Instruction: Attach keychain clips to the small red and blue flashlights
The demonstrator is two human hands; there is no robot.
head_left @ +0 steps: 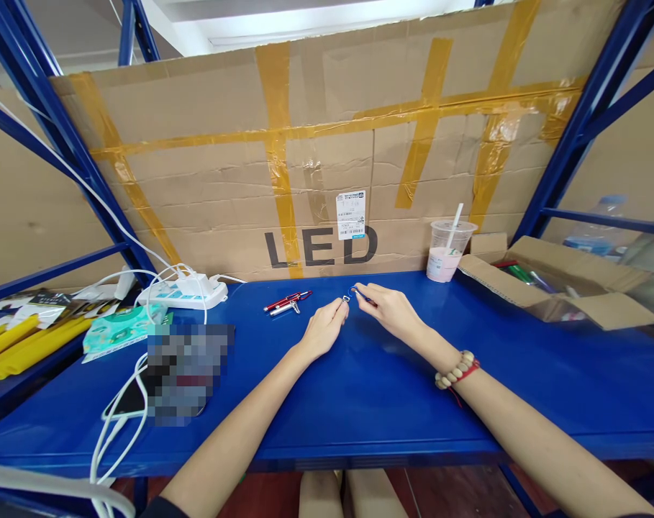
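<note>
My left hand [325, 329] is closed, pinching a small silver metal clip [347, 298] at its fingertips. Close beside it, my right hand [391, 311] grips a slim dark blue pen-like thing [365, 298], most of which is hidden by the fingers. A thin blue loop [352, 289] shows between the two hands; whether it passes through the clip is too small to tell. To the left of my hands lie a red pen-shaped thing [286, 301] and a silver one [284, 309], side by side on the blue tabletop [359, 410].
At the right sits an open cardboard box [553, 306] of assorted items, near a plastic cup [445, 252] with a straw. On the left are a white power strip [183, 291], white cables, a tissue pack [124, 327] and a blurred-out device [189, 374]. Cardboard [224, 201] walls the back.
</note>
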